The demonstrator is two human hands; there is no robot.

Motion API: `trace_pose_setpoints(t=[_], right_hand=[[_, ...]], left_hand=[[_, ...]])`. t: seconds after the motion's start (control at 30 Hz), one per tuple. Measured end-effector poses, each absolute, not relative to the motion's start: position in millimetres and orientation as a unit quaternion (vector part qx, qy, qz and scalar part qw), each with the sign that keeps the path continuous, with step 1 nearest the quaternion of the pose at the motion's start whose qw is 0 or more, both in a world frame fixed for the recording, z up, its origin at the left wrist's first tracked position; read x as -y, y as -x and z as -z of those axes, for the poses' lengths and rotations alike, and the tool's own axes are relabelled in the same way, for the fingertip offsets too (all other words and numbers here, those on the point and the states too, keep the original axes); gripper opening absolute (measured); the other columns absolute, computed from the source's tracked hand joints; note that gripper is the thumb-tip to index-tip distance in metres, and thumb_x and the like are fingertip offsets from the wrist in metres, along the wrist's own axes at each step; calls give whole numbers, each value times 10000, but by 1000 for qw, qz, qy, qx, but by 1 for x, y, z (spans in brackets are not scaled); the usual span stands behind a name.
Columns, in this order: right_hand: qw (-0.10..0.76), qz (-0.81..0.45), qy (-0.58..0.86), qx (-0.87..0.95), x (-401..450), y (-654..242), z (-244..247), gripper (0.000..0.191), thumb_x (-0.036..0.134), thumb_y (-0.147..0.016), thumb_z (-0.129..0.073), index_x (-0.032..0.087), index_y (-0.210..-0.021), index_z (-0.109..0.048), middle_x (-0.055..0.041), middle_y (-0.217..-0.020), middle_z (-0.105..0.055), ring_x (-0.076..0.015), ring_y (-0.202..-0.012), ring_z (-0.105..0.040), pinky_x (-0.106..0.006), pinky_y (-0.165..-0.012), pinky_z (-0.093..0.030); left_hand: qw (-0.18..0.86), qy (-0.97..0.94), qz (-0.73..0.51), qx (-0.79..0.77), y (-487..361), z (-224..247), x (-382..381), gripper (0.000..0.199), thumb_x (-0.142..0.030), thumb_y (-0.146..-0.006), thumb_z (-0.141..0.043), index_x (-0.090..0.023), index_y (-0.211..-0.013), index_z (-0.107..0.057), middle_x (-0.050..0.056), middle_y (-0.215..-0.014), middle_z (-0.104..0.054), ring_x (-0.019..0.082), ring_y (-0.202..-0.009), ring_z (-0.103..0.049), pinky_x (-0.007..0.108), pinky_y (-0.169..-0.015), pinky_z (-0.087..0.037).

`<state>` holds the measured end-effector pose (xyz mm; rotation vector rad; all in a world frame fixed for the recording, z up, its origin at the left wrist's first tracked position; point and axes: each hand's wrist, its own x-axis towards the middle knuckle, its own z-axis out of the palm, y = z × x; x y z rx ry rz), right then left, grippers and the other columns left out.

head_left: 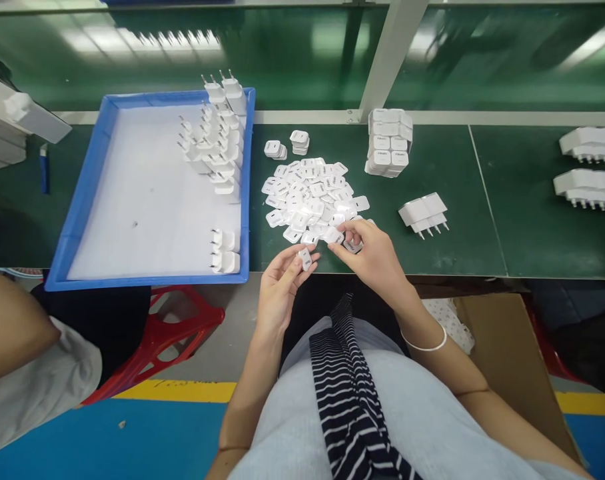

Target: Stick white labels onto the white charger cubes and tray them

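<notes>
Left hand (279,287) pinches one white cover (305,259) just in front of the cover pile (310,197). Right hand (370,253), at the pile's near right edge: thumb and index finger on opposite edges of a second cover (334,235); firm grip or mere contact, cannot tell. Pile lies loose on the green table (442,167). Behind it, two short stacks (300,142) of similar pieces. Left of it, blue tray (142,173) with white plugs (226,143) along the right side. Right of it, pronged plug group (423,215); behind that, boxy white stack (389,143).
</notes>
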<state>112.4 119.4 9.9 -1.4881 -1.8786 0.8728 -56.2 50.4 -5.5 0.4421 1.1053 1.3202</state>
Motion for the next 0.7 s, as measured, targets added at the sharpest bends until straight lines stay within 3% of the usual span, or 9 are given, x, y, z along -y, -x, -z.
trace_pose_setpoints(t=[0.13,0.27,0.47,0.57,0.7], right_hand=[[338,-451,510,650,-100,-111,-24,176,276,-838,-739,208,-991,-684,-5,-817,-594,-159,-725,-534,-300,-661,-443],[333,-439,451,702,-92,-109,-30,176,202,-870,-720,206,-1041,-680,-11,-855,-601,-162,-783,-553,-301,-714,-465],[221,-371,304,849,-110,-128,-38,222,144,-957,-605,199,-1166,-655,-73,-999,-658,-215,-936,-599,-340,-807,-497],[155,-327,212,908,-122,-135,-46,210,169,-997,-550,179,-1163,-679,-85,-978,-672,-225,-907,-598,-350,-778,-489],[128,-306,126,935,-136,-137,-55,237,228,-1024,-525,191,-1134,-732,-79,-923,-682,-212,-837,-590,-332,-710,-463]], left_hand=[[620,-175,-599,-475,47,5,-51,273,-319,-820,-802,-209,-1066,-757,77,-1155,-775,214,-1076,-745,331,-994,-585],[679,-117,-569,-449,44,2,-51,286,-296,-794,-820,-212,-1062,-768,50,-1080,-787,178,-993,-761,234,-877,-614],[787,-109,-459,-398,60,3,-53,260,-309,-873,-738,-160,-1084,-767,97,-1123,-781,202,-1015,-762,233,-895,-617],[825,-120,-408,-373,67,7,-52,217,-303,-879,-735,-165,-1041,-774,94,-1078,-792,207,-989,-771,255,-900,-622],[879,-133,-326,-321,73,11,-49,320,-416,-895,-715,-162,-1081,-764,124,-1110,-786,264,-1004,-776,310,-917,-623]])
